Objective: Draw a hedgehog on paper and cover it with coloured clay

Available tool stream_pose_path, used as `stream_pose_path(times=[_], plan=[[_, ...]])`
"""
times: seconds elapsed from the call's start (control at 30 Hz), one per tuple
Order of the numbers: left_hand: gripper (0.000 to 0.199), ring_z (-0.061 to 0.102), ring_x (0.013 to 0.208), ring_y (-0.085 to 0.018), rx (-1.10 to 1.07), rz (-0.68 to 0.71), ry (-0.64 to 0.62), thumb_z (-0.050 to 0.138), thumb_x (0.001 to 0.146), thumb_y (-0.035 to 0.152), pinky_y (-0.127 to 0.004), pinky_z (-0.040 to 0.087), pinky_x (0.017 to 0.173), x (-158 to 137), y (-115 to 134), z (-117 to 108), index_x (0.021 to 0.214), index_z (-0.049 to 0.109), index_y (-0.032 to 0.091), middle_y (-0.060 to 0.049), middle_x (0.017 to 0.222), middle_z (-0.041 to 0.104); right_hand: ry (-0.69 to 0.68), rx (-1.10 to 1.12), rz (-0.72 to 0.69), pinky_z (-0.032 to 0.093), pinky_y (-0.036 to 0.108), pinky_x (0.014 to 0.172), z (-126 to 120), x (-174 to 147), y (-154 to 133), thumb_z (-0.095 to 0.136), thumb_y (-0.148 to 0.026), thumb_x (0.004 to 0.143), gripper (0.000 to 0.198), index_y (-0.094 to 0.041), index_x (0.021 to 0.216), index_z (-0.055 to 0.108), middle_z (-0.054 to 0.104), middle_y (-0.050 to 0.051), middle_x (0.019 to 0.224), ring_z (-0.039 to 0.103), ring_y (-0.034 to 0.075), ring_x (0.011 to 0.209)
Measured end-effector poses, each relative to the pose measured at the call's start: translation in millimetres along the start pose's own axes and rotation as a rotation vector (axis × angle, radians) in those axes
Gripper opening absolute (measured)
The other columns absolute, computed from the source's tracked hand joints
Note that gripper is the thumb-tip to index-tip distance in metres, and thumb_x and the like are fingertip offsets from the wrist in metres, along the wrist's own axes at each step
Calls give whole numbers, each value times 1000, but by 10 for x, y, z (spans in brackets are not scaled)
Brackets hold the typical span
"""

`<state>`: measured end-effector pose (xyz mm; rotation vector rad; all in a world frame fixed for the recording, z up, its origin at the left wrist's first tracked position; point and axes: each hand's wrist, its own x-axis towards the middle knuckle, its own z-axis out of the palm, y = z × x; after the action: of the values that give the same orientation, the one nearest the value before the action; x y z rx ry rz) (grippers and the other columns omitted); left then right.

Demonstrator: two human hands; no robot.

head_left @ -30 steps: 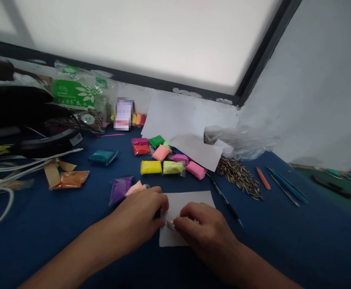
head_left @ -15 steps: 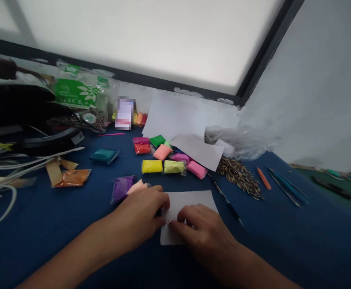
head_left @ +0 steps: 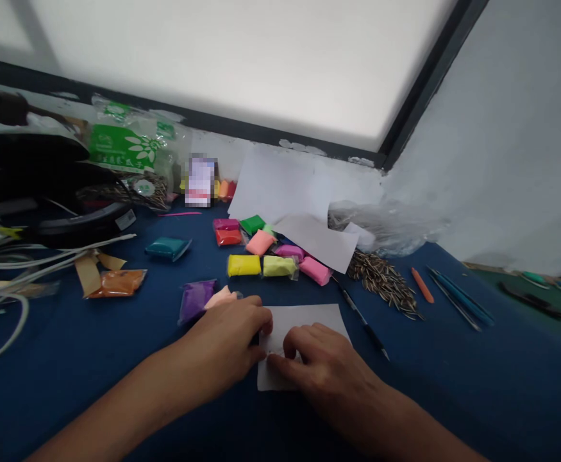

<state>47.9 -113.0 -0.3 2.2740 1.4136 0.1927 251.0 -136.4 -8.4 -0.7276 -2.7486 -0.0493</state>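
Note:
A small white sheet of paper (head_left: 309,314) lies flat on the blue table under both hands. My left hand (head_left: 234,327) rests at its left edge, fingers curled inward and the thumb beneath them. From the right, my right hand (head_left: 321,359) bends over the sheet, its thumb tip close to the left thumb. Tiny dark and pale specks show on the paper between the thumbs, too small to name. Whatever the fingertips pinch is hidden. Right behind my left hand are a purple clay packet (head_left: 197,300) and a pale pink clay piece (head_left: 220,297).
Several coloured clay packets (head_left: 244,265) lie beyond the paper. A black pen (head_left: 364,317), a heap of sunflower seeds (head_left: 386,282), an orange stick (head_left: 422,285) and blue tools (head_left: 460,298) are on the right. White cables (head_left: 44,263) and a green seed bag (head_left: 129,147) occupy the left.
My right thumb has shifted very slightly over the specks on the paper. Both hands otherwise keep their places, and the other things lie as before.

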Motion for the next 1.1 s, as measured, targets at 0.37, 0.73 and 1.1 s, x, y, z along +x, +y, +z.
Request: stream_pose_path(times=[0.37, 0.73, 1.1], plan=[[17, 66, 89, -27, 11, -2, -14, 71, 78, 14, -38, 45, 78, 10, 10, -5, 94, 73, 21, -4, 96, 69, 66, 31, 96, 31, 31, 60, 29, -62, 32, 49, -15, 103, 22, -16, 93, 68, 61, 5, 82, 48, 17, 67], [20, 66, 90, -26, 2, 4, -14, 71, 76, 11, -38, 45, 79, 1, -5, 0, 93, 72, 21, -2, 95, 69, -11, 4, 37, 30, 30, 60, -25, -90, 45, 55, -7, 97, 19, -17, 106, 70, 61, 5, 87, 46, 18, 69], [16, 65, 86, -26, 8, 6, -22, 68, 78, 12, -37, 44, 75, -8, 20, -20, 90, 71, 20, -3, 94, 69, -100, -68, -24, 32, 33, 60, -241, -70, 44, 49, -6, 98, 19, -14, 94, 67, 62, 7, 84, 47, 19, 66]])
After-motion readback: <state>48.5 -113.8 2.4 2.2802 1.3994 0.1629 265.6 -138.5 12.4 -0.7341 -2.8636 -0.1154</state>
